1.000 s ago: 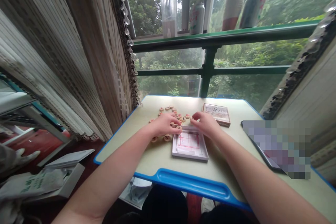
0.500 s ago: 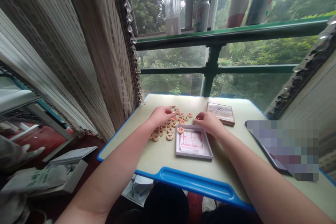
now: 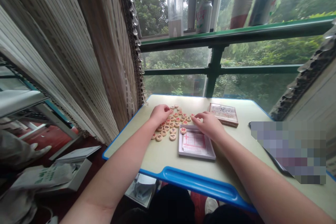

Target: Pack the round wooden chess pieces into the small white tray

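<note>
Several round wooden chess pieces with red and black characters lie scattered on a cream table with a blue rim. My left hand rests on the far left of the pile, fingers curled over some pieces. My right hand lies at the far edge of a shallow grey box, fingers reaching toward the pieces. A folded paper with red grid lines lies inside the box, and one piece sits in its far left corner. The box lid lies to the right.
A dark flat thing, partly blurred out, lies at the table's right. Cans and a tall clear tube stand on the green window rail. Bamboo blinds hang at the left. Boxes and papers lie on the floor at the left.
My left hand moved away from the box to the far left of the pile, uncovering several pieces. One piece now lies inside the box corner. The view shifted slightly.
</note>
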`<state>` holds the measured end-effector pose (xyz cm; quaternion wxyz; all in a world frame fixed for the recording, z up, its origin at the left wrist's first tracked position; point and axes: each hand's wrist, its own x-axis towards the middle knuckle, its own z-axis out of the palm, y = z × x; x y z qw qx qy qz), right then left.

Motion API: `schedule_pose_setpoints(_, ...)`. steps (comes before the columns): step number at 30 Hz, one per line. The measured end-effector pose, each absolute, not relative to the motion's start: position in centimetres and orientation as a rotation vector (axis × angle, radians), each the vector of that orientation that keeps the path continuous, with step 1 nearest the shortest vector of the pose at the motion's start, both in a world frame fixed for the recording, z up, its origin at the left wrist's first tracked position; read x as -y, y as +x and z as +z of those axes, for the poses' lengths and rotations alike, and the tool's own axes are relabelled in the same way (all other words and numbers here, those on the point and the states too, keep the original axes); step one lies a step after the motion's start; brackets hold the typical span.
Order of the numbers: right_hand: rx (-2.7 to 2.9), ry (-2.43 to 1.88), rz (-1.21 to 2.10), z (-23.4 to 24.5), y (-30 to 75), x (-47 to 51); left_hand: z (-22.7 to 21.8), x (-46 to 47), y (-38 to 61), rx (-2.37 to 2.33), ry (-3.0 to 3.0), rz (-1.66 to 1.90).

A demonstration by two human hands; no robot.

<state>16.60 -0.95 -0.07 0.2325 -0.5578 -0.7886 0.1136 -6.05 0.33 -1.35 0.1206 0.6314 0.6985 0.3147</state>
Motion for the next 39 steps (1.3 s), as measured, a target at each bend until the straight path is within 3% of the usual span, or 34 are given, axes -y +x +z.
schedule_pose_setpoints(12,2.168,-1.474,0.362,-0.4,16.8,0.6,-1.2,-0.7,-6.2,-2.15,2.005,0.667)
schedule_pose_setpoints(19,2.077,-1.46,0.536,-0.1,16.9,0.4,-0.5,-0.7,-7.4,-2.099,1.971,0.846)
schedule_pose_setpoints(27,2.221,-1.348,0.35,-0.2,16.2,1.3,1.1,1.0,-8.6,-1.964,1.828,0.54)
schedule_pose_setpoints(39,2.418,-1.315,0.226,0.0,16.1,1.8,0.4,0.5,-8.4,-2.098,1.877,0.433)
